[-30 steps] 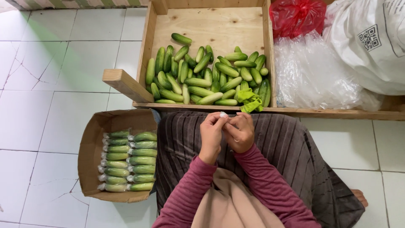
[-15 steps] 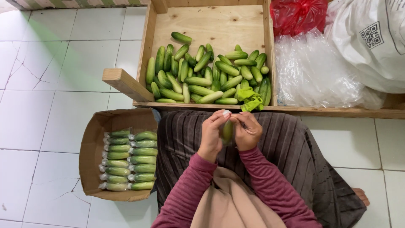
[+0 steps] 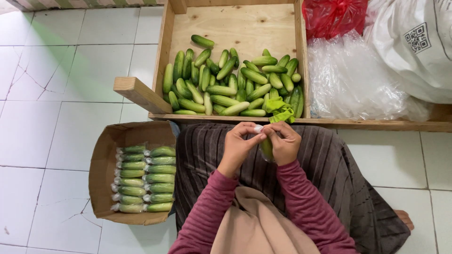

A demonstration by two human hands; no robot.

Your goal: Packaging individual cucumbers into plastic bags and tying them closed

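Both hands meet over the lap: the right hand [image 3: 285,145] is closed around a cucumber [image 3: 267,148], and the left hand [image 3: 239,146] pinches its clear wrap [image 3: 258,128] at the top. Fingers hide most of the cucumber.

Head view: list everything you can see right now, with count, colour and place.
wooden tray: one, pale wood, top centre on the floor.
loose cucumbers: a few dozen, green, piled in the tray's near half.
green cloth: one, bright green, at the tray's near right corner.
cardboard box: one, brown, at the person's left.
wrapped cucumbers: about fourteen, green in clear film, two columns in the box.
clear plastic bags: a heap, right of the tray.
red bag: one, top right.
white sack: one, far right.
held cucumber: one, green, between both hands over the lap.
left hand: pinching the wrap's top end.
right hand: gripping the cucumber.
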